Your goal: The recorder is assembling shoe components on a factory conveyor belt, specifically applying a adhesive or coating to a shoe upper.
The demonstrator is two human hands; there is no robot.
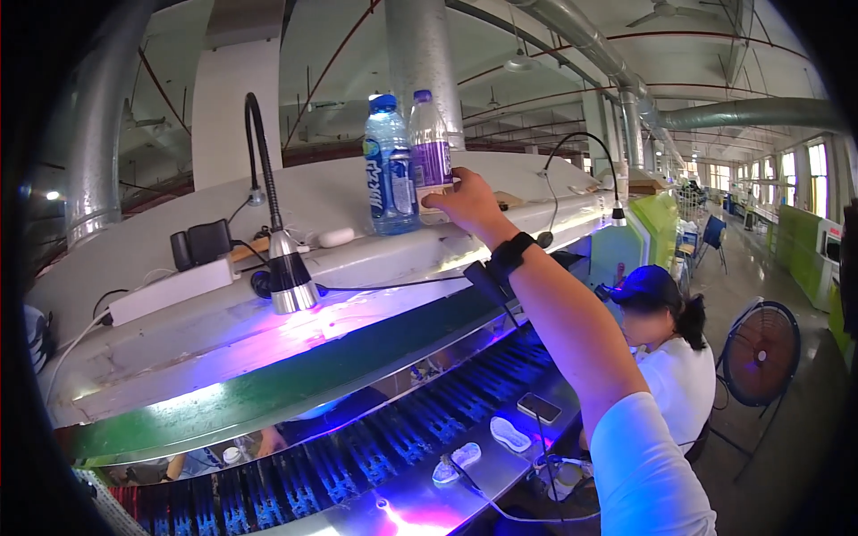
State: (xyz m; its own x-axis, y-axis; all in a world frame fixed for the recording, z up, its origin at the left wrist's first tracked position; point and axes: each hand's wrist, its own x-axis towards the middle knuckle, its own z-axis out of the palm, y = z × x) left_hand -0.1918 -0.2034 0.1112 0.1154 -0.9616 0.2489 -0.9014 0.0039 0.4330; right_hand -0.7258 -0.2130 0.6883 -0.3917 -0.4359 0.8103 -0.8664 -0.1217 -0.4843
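My right arm stretches up from the lower right, with a black band at the wrist. My right hand (466, 204) is closed around the lower part of a clear plastic bottle (431, 147) with a purple cap and purple label. That bottle is upright over the top shelf (393, 255); whether its base touches the shelf is hidden. Just left of it stands a larger bluish water bottle (386, 170) with a blue cap. My left hand is out of view.
A gooseneck lamp (290, 272) and white power strip (170, 290) occupy the shelf's left. Below run a green belt (214, 411) and dark slatted conveyor (357, 460). White shoe soles (510, 434) and a phone (539, 407) lie nearer. A seated co-worker (675, 375) and fan (761, 353) are right.
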